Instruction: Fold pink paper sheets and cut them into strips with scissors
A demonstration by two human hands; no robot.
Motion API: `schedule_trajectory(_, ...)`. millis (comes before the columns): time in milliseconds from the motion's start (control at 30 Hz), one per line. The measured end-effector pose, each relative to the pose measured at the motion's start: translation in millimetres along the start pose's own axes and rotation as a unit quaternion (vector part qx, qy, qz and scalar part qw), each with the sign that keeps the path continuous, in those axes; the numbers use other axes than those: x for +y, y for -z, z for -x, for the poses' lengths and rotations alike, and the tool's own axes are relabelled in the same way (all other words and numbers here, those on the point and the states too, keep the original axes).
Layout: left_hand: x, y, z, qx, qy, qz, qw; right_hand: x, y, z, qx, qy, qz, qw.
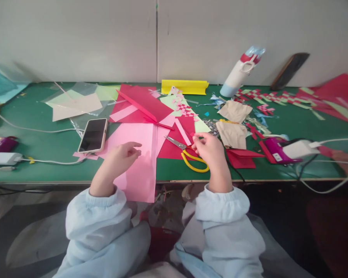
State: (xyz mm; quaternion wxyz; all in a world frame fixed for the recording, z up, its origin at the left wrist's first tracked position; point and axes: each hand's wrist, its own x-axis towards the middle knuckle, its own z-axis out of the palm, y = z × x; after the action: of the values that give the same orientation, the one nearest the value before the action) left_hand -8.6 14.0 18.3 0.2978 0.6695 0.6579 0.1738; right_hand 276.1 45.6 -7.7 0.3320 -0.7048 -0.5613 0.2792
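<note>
My left hand (123,157) hovers over a pink sheet (139,173) that hangs past the table's front edge. Its fingers are apart and hold nothing. My right hand (207,148) is just right of the yellow-handled scissors (176,143), which lie on red paper (169,148). Thumb and fingertips of this hand are close together near a small red bit; whether they grip it is too small to tell. A folded red strip (137,106) and a pink strip (183,132) lie beyond my hands.
A phone (93,135) lies left of the pink sheet. Behind are a yellow folded strip (185,87) and a bottle (239,73). Beige cloth pieces (233,133), a purple socket block (281,150) and white cables lie right. A person's hand (343,160) shows at far right.
</note>
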Motion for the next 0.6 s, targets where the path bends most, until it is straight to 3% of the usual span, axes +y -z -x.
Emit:
schedule_trajectory(67, 3, -1.5, 3, -0.010, -0.035, -0.044, 0.998, -7, 3, 7, -0.015, 0.017, 0.084, 0.996)
schedule_trajectory(200, 7, -7.0, 8, -0.047, -0.120, -0.108, 0.986, -18, 4, 17, -0.079, 0.054, 0.149, 0.984)
schedule_trajectory(333, 6, -14.0, 11, -0.076, -0.209, -0.157, 0.962, -21, 4, 24, -0.081, 0.067, 0.204, 0.973)
schedule_trajectory(467, 3, -18.1, 17, -0.094, -0.224, -0.162, 0.956, -23, 2, 33, -0.104, 0.089, 0.195, 0.971)
schedule_trajectory(600, -2, -13.0, 24, -0.057, -0.190, -0.149, 0.969, -25, -10, 51, -0.213, 0.124, 0.122, 0.962)
